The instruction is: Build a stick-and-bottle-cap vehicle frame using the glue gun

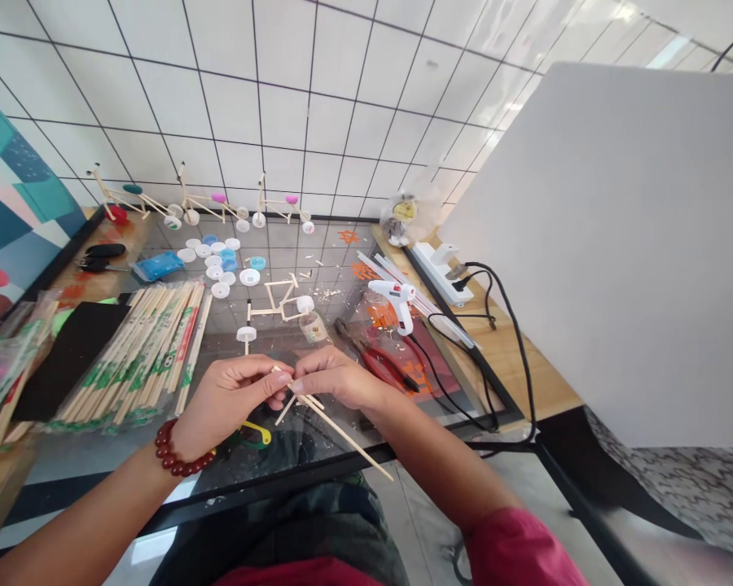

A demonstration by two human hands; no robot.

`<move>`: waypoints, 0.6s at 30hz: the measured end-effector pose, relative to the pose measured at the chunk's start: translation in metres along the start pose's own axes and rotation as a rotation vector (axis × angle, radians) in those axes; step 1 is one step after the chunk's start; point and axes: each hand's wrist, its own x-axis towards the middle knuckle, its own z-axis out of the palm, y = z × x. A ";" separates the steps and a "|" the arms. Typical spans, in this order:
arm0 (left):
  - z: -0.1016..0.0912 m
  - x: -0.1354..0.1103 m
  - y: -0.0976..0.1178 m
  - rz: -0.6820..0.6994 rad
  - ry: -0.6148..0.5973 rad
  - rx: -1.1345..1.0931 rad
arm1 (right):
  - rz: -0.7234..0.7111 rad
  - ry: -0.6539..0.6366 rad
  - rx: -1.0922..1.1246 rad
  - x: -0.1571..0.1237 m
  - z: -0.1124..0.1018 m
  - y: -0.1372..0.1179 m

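Two bare hands meet over the near side of a glass-topped table [333, 254], fingertips nearly touching. The left hand [227, 400], with a red bead bracelet [180, 449] at its wrist, and the right hand [337, 379] both pinch a small cluster of thin wooden sticks [355, 446]. One long stick slants toward the person, down and to the right; shorter ones poke out below the fingers. The exact joint is hidden by the fingertips.

Just beyond the hands stands a stick frame [274, 311] with white caps. A yellow-handled tool [257, 433] lies beneath the left hand. To the right are red pliers [386, 368] and a white glue gun [393, 301]; to the left, bagged chopsticks [139, 350]. Loose caps [213, 262] and three wheeled models [276, 202] sit farther back.
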 end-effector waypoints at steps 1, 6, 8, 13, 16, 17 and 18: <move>0.001 0.000 0.000 -0.001 0.004 -0.005 | -0.001 -0.010 -0.011 0.000 0.000 0.000; 0.002 0.001 -0.007 -0.040 0.113 -0.096 | -0.010 -0.034 -0.090 -0.001 -0.003 -0.002; 0.000 0.002 -0.009 -0.037 0.210 -0.165 | -0.020 -0.051 -0.139 -0.002 -0.005 -0.005; -0.017 0.002 -0.006 0.057 0.245 0.033 | -0.059 -0.070 -0.235 -0.008 -0.008 -0.016; -0.023 -0.006 0.002 0.300 0.219 0.493 | -0.055 -0.116 -0.319 -0.013 -0.007 -0.018; -0.023 -0.010 0.005 0.382 0.181 0.616 | -0.056 -0.140 -0.361 -0.016 -0.005 -0.019; -0.021 -0.016 0.009 0.447 0.123 0.715 | -0.056 -0.164 -0.410 -0.020 -0.002 -0.019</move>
